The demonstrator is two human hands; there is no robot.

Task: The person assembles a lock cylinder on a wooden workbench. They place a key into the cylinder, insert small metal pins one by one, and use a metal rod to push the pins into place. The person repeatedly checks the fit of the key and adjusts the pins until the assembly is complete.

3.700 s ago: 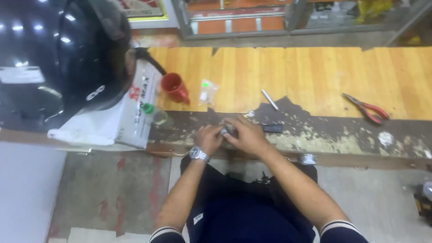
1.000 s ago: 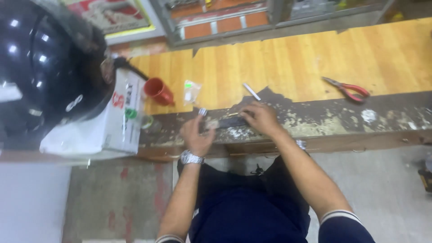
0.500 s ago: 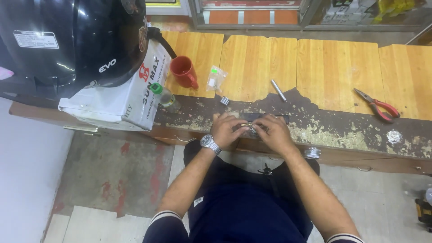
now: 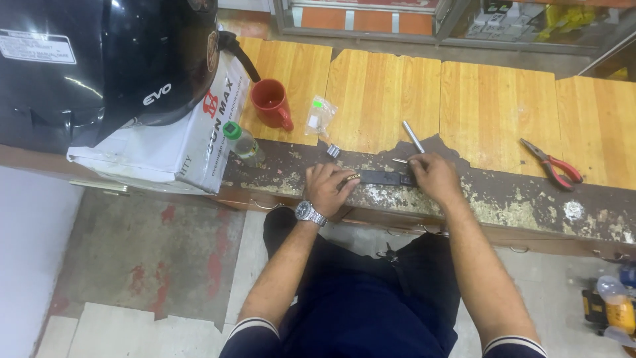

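Observation:
A flat black bar-shaped part lies on the worn front strip of the wooden counter. My left hand, with a wristwatch, is curled over its left end and pinches a small brass-coloured piece there. My right hand presses on the bar's right end, fingers closed around it. A thin metal rod lies just beyond my right hand, and a small metal ring sits just beyond my left.
A red mug, a small clear plastic bag and a green-capped bottle stand at the left. A black helmet rests on a white box. Red-handled pliers lie at the right.
My hands have spread apart along the black bar, left hand to its left end, right hand to its right end. The view has shifted slightly.

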